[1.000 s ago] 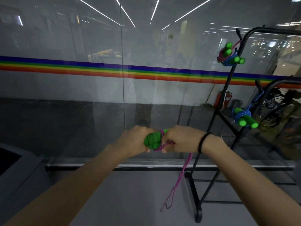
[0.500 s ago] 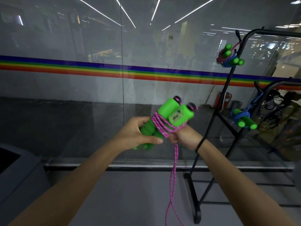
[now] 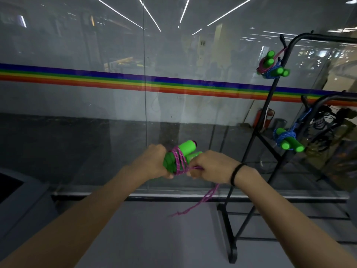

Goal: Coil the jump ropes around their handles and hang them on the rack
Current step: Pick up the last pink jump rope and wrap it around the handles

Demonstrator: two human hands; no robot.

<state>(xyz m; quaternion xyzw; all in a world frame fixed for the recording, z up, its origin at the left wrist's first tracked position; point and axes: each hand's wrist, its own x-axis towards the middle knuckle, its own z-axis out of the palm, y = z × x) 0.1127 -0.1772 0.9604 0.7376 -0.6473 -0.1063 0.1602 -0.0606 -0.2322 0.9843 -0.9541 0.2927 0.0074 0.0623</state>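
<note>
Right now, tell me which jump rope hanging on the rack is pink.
The topmost bundle; the bundle just beneath and the lowest bundle have blue rope.

Dim in here, a flat grey light. White strip lights [image 3: 184,10] streak across the glass wall [image 3: 87,142], and hazy reflections wash over it. There's a brighter glow at the far right. The green handles [image 3: 188,149] look crisp and vivid, but the pink rope tail [image 3: 202,201] smears with motion blur. The rainbow stripe [image 3: 116,82] and the rack [image 3: 229,238] bow towards the edges.
</note>
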